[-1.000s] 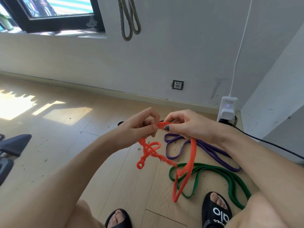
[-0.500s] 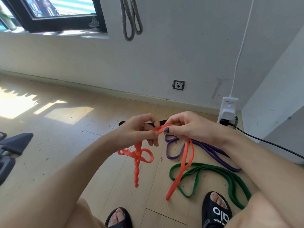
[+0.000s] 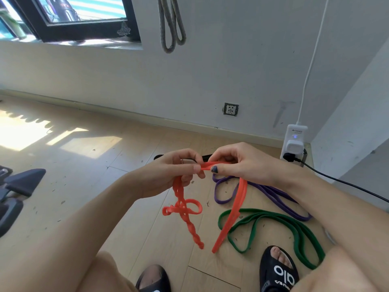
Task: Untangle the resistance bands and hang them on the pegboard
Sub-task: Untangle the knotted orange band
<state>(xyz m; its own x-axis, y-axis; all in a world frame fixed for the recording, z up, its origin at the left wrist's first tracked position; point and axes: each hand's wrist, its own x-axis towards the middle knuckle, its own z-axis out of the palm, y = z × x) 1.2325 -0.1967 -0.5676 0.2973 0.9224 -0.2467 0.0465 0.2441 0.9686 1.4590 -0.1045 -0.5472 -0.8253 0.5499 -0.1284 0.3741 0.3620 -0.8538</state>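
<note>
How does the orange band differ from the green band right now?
The orange band is up off the floor, pinched by the left hand and the right hand; the green band lies on the floor untouched. The orange band's left strand is twisted, with a knotted loop; the green band lies in flat, open curves. Both are long flat loop bands, and neither is hung.

Pale wooden floor (image 3: 88,182) fills the lower frame — a purple band (image 3: 273,191) and a green band (image 3: 273,220) lie looped on it at lower right, touching.
</note>
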